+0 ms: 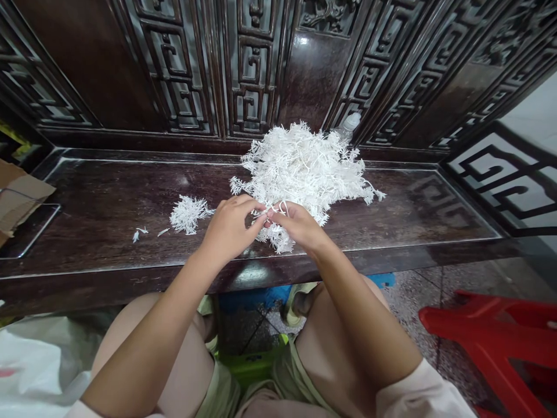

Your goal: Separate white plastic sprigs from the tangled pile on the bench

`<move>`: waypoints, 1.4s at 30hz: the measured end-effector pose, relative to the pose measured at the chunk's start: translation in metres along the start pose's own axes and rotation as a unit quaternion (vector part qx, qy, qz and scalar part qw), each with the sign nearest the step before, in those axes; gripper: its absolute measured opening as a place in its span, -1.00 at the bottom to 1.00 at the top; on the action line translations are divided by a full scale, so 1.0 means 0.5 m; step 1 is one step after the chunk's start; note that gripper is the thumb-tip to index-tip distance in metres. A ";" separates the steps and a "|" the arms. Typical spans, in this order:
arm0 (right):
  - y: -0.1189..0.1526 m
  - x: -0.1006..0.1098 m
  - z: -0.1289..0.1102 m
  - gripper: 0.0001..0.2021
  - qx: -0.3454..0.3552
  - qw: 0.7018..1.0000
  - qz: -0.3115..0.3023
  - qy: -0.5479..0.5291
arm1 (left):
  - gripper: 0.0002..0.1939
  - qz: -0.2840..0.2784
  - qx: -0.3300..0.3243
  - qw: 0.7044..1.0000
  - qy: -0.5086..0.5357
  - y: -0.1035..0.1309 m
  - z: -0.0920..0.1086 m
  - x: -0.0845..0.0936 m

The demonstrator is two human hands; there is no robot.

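Observation:
My left hand [237,225] and my right hand [295,225] meet at the front of a big heap of white frilly plastic sprigs [300,162] on a dark wooden bench. Between my fingertips is a thin white stem [273,210], pinched from both sides, with a loop of it rising by my right thumb. A frilly white tuft [278,239] shows just below my fingers; whether it belongs to the pinched stem I cannot tell. Left of my left hand lies a smaller bunch of white sprigs [188,215].
Small white scraps [140,233] lie on the bench [108,186] at left. A clear bottle [348,125] stands behind the heap against the carved backrest. A cardboard box [21,191] and metal wire frame [41,232] are far left. A red plastic stool [487,325] stands lower right.

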State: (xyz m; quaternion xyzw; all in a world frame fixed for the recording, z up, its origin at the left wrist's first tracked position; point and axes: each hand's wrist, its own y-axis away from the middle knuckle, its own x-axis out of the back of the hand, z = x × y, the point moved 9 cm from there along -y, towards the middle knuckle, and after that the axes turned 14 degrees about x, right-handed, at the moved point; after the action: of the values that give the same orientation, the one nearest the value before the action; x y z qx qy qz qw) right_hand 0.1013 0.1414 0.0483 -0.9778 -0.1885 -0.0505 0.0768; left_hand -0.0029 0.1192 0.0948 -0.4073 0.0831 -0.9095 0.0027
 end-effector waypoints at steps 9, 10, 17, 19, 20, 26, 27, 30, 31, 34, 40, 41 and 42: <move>-0.003 0.007 -0.007 -0.81 0.005 1.000 0.012 0.016 | -0.76 -0.020 0.000 0.998 0.053 -0.003 -0.004 -0.001; -0.002 0.005 -0.007 -0.80 -0.004 1.000 0.007 0.019 | -0.77 -0.028 0.009 0.997 0.077 -0.006 -0.007 -0.001; 0.004 -0.018 0.001 -0.80 -0.017 0.997 -0.049 0.048 | -0.84 -0.125 0.020 0.989 0.073 -0.011 -0.020 -0.026; 0.006 -0.021 0.006 -0.80 -0.024 0.997 -0.055 0.045 | -0.85 -0.140 0.018 0.987 0.071 -0.012 -0.025 -0.030; 0.006 -0.022 0.007 -0.79 -0.028 0.997 -0.054 0.038 | -0.86 -0.137 0.015 0.988 0.066 -0.013 -0.026 -0.028; 0.007 -0.013 0.003 -0.77 -0.030 0.999 -0.025 0.014 | -0.87 -0.106 -0.008 0.993 0.043 -0.016 -0.020 -0.022; 0.007 -0.011 -0.001 -0.77 -0.021 0.999 -0.024 0.017 | -0.86 -0.104 -0.011 0.994 0.043 -0.015 -0.018 -0.021; 0.006 -0.008 -0.010 -0.80 0.010 0.999 -0.033 0.030 | -0.86 -0.081 -0.019 0.996 0.013 -0.013 -0.012 -0.015; 0.006 -0.008 -0.010 -0.81 0.014 0.999 -0.037 0.037 | -0.88 -0.073 -0.018 0.997 0.001 -0.013 -0.011 -0.013; 0.004 -0.009 -0.003 -0.81 0.005 0.998 -0.041 0.056 | -0.89 -0.064 -0.005 0.998 -0.004 -0.011 -0.011 -0.011; 0.000 -0.009 -0.006 -0.78 0.000 0.999 -0.032 0.036 | -0.93 -0.077 0.049 0.987 0.132 -0.009 -0.020 -0.020; 0.000 -0.009 -0.012 -0.77 0.004 0.999 -0.038 0.025 | -0.94 -0.090 0.061 0.978 0.175 -0.009 -0.022 -0.025; 0.000 -0.011 -0.019 -0.77 0.010 0.999 -0.049 0.008 | -0.95 -0.106 0.071 0.965 0.227 -0.008 -0.023 -0.030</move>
State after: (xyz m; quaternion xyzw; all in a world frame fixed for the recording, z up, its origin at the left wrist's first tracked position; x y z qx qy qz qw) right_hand 0.0954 0.1377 0.0568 -0.9661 -0.2358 -0.0602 0.0856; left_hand -0.0013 0.1262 0.0769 -0.1951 -0.0275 -0.9768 -0.0838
